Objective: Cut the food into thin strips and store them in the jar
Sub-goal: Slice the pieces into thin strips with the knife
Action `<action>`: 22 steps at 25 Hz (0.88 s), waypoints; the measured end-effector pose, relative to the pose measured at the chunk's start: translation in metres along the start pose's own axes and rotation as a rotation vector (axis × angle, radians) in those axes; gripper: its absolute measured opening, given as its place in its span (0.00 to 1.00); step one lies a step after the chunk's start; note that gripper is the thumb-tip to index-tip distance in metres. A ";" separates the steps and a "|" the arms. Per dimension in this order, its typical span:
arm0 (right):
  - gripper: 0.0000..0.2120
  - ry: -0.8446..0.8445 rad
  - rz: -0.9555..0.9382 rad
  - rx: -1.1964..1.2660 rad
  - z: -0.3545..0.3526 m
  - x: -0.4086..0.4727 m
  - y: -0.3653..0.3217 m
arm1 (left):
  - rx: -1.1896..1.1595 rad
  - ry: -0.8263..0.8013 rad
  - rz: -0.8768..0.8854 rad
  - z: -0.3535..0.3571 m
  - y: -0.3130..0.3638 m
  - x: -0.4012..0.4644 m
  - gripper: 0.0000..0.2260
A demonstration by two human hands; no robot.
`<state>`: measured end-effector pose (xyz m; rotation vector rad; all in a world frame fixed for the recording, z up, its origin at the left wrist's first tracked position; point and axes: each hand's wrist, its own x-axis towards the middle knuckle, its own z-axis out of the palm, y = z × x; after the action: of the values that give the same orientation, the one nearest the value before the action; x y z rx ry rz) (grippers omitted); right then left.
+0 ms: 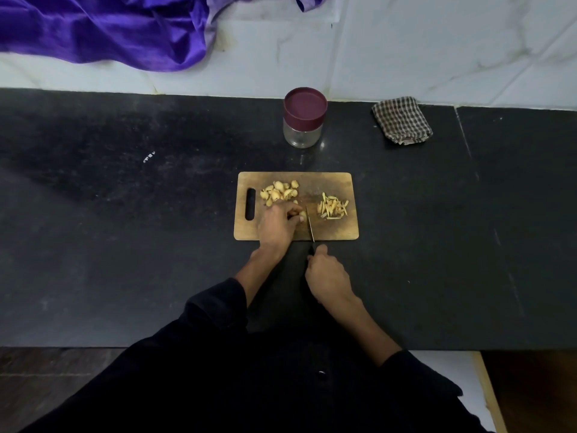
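Observation:
A wooden cutting board lies on the black counter. A pile of yellowish food slices sits at its back left, and a heap of thin cut strips at its right. My left hand presses a small piece of the food against the board with curled fingers. Just right of those fingers stands the knife, blade edge down on the board, its handle gripped by my right hand at the board's near edge. A glass jar with a maroon lid on stands behind the board.
A folded checked cloth lies at the back right of the black counter. Purple fabric is draped over the white ledge at the back left. The counter's front edge runs near my body.

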<state>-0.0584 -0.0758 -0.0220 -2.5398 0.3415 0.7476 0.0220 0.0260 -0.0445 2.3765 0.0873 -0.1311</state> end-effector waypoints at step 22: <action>0.14 0.033 -0.025 0.067 -0.005 0.009 0.000 | -0.008 0.001 -0.012 -0.003 0.003 -0.002 0.09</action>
<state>-0.0488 -0.0797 -0.0234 -2.4909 0.3396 0.6743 0.0206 0.0257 -0.0397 2.3682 0.1030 -0.1352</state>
